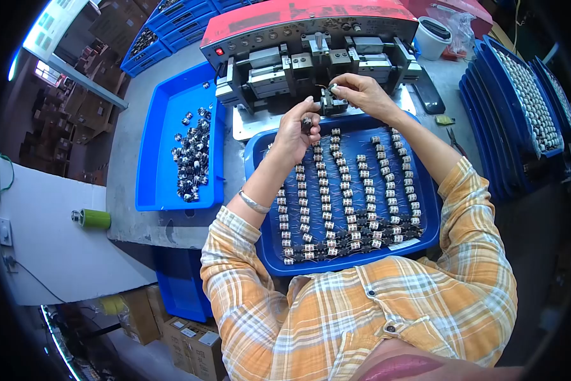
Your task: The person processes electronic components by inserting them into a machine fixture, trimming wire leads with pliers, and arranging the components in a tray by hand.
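My left hand (294, 131) is curled around a small dark cylindrical part (306, 124), its thumb and fingertips close to the machine's front fixture (332, 103). At that fixture, my right hand (365, 95) pinches a small pale part (333, 89) with thumb and forefinger. A thin wire shows beside it; its exact kind is too small to tell. Behind both hands stands the red-topped bench machine (311, 28) with metal slides and clamps. Below them, a blue tray (269, 254) carries rows of small black-and-white cylindrical pieces (325, 198) with thin wire leads.
Left of the machine, a blue bin (159, 146) holds a heap of dark small parts (193, 155). On the right are a phone (429, 99), pliers (454, 141) and stacked blue trays (489, 127). A white bucket (433, 39) stands behind. A green cylinder (95, 219) lies at left.
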A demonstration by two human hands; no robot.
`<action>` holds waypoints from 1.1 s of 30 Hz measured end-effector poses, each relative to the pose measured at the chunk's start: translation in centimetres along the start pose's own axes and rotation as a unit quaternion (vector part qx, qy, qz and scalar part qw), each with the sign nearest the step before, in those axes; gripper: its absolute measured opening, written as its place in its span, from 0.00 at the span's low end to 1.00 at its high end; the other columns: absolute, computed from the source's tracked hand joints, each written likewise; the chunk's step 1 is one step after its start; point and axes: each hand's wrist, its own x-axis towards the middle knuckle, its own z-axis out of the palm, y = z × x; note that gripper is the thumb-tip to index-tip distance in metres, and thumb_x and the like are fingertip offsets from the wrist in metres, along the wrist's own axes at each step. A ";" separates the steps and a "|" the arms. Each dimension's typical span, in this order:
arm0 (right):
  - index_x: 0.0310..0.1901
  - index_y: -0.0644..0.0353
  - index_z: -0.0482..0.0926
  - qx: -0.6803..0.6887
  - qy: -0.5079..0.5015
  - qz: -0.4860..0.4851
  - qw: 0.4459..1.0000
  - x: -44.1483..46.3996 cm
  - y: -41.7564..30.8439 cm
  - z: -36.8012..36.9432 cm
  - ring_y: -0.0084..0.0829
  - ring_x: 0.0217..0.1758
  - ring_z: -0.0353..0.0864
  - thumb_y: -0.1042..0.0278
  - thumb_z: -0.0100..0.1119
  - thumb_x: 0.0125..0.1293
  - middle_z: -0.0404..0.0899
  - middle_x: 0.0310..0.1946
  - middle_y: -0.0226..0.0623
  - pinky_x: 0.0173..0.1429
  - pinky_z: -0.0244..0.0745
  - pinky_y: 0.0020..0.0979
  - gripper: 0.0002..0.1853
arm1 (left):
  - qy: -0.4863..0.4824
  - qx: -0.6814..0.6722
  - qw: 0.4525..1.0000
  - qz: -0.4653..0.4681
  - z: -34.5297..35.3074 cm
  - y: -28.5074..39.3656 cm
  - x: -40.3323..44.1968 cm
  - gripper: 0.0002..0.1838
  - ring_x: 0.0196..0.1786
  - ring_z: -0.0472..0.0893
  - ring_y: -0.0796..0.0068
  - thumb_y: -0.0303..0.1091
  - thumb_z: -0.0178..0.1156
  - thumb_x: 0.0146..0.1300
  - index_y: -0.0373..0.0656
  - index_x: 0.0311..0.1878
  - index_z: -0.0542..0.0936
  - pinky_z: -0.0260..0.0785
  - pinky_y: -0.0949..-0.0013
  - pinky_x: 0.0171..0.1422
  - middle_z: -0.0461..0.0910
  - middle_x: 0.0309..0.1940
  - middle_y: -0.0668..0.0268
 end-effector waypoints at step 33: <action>0.42 0.58 0.78 -0.060 -0.035 0.013 0.998 -3.7 -1.5 0.4 0.22 0.22 0.75 0.55 0.52 0.62 0.78 0.24 0.33 0.22 0.68 0.22 0.15 | -0.295 0.741 0.560 0.224 8.6 -5.5 -15.2 0.11 0.18 0.77 0.62 0.37 0.55 0.57 0.41 0.25 0.74 0.67 0.62 0.20 0.74 0.13 0.60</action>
